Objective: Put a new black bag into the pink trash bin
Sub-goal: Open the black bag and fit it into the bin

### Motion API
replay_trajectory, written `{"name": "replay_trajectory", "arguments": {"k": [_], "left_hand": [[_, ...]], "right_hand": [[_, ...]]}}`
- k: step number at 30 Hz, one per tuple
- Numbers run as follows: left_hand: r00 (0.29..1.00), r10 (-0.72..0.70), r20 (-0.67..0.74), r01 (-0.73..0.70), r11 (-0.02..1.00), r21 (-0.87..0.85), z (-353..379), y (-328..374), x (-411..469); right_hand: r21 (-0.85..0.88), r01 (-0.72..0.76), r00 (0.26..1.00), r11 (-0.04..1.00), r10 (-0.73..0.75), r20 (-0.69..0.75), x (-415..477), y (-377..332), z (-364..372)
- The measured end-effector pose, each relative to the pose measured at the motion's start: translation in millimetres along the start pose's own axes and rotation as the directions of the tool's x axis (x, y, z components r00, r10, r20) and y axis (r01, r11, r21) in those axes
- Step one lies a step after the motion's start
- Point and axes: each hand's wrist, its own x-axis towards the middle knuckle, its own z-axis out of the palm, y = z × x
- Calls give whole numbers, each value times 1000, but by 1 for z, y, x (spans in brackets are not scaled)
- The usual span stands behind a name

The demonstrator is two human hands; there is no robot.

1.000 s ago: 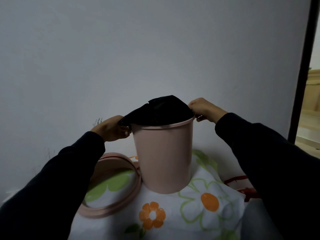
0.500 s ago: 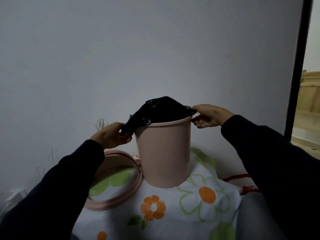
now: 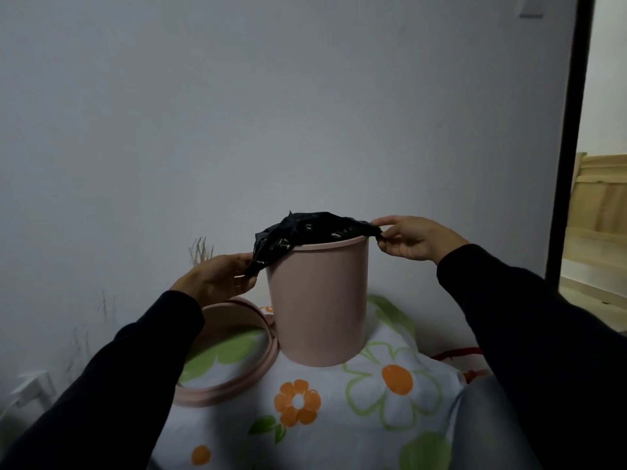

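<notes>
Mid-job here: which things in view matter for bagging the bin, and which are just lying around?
In the job:
black bag, draped over the rim
pink trash bin
left hand and right hand, each with a grip on a bag edge
pink ring beside the bin, likely its bag clamp

Lying about:
floral cloth under the bin
red item at right, unclear

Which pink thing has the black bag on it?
The tall pink bin standing on the flowery cloth; the black bag drapes over its top. The flat pink ring beside it has none.
</notes>
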Motion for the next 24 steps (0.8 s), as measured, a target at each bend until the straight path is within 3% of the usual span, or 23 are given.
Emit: {"name": "replay_trajectory", "arguments": {"k": [3, 7, 11, 14, 20, 24], "left_hand": [[999, -1, -49, -6, 991, -131, 5, 3, -3], [1000, -8, 17, 13, 948, -317, 10, 10, -19], [992, 12, 125, 29, 948, -317, 11, 7, -27], [972, 60, 225, 40, 909, -415, 7, -2, -27], [973, 104, 204, -21, 928, -372, 2, -20, -22], [980, 133, 150, -73, 933, -352, 6, -20, -25]], "right_hand": [[160, -47, 999, 986, 48, -2, -1, 1, 6], [86, -96, 989, 992, 85, 123, -8, 4, 8], [106, -47, 983, 993, 27, 183, -12, 6, 3], [56, -12, 974, 998, -1, 227, -14, 9, -2], [39, -26, 970, 999, 16, 244, -15, 14, -2], [149, -19, 984, 989, -8, 179, -9, 16, 0]]}}
